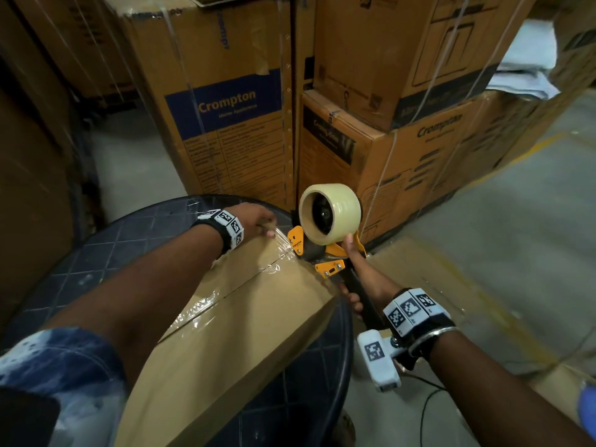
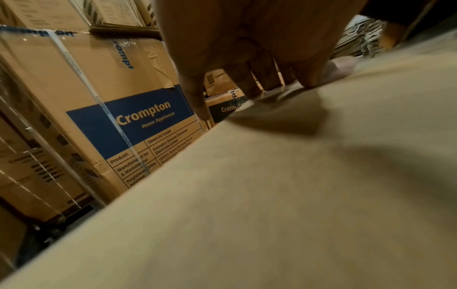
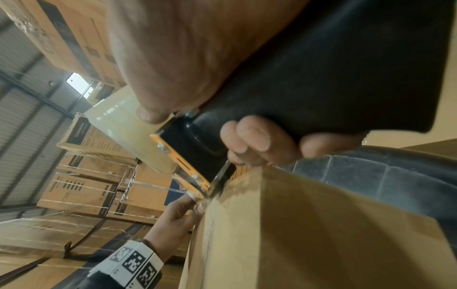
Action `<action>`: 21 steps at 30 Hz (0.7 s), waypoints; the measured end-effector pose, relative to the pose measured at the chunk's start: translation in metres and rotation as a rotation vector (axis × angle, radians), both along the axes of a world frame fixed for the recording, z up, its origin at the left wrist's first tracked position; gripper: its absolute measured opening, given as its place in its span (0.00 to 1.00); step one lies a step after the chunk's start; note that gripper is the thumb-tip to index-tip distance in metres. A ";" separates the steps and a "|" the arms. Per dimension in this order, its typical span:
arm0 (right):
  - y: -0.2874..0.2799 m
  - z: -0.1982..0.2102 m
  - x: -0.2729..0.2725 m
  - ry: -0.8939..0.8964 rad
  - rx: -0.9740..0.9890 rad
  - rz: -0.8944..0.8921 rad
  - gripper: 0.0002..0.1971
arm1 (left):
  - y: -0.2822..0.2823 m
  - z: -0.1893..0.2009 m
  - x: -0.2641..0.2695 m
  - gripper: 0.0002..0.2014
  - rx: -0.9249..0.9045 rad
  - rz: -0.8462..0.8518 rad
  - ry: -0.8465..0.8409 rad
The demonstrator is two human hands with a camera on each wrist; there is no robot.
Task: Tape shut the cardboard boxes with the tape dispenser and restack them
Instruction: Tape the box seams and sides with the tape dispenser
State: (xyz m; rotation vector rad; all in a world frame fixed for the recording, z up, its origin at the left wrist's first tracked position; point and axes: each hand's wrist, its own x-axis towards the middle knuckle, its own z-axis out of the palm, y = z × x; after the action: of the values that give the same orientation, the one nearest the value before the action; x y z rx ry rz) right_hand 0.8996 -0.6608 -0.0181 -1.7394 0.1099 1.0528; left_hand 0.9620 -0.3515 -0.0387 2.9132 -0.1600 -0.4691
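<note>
A plain cardboard box (image 1: 251,317) lies on a round dark table (image 1: 96,253). Clear tape (image 1: 200,308) runs along its top seam toward the far end. My left hand (image 1: 261,221) reaches to that far end and presses the wrinkled tape down with straight fingers (image 2: 249,82) at the box edge (image 2: 272,195). My right hand (image 1: 358,285) grips the black handle (image 3: 333,78) of the yellow tape dispenser (image 1: 322,253). Its clear tape roll (image 1: 335,211) stands up, and its nose touches the box's far right corner (image 3: 309,234). The left hand (image 3: 173,217) sits just past the blade.
Tall strapped Crompton cartons (image 1: 225,101) and a second stack (image 1: 403,150) stand close behind the table. More cartons line the left side. Flat cardboard (image 1: 419,262) lies on the concrete floor to the right, and a thin black cable (image 1: 429,408) trails near my right wrist.
</note>
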 end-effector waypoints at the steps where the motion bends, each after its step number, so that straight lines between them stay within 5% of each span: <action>1: -0.006 -0.001 -0.004 0.013 -0.006 -0.015 0.47 | 0.000 -0.001 0.000 0.18 -0.002 0.007 0.006; 9: -0.021 -0.002 -0.025 -0.033 -0.024 -0.075 0.47 | -0.018 0.008 -0.001 0.14 0.182 -0.089 -0.033; 16: -0.021 -0.005 -0.029 -0.035 -0.019 -0.097 0.47 | -0.040 0.006 -0.019 0.13 -0.038 -0.180 -0.032; 21: -0.020 -0.006 -0.030 -0.031 -0.012 -0.094 0.47 | -0.033 -0.002 -0.025 0.19 -0.027 -0.167 -0.045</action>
State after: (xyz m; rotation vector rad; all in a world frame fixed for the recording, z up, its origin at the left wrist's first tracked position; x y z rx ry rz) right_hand 0.8700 -0.6806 -0.0241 -1.7435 0.1777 0.9582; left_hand 0.9373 -0.3841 -0.0402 2.8984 -0.4157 -0.4229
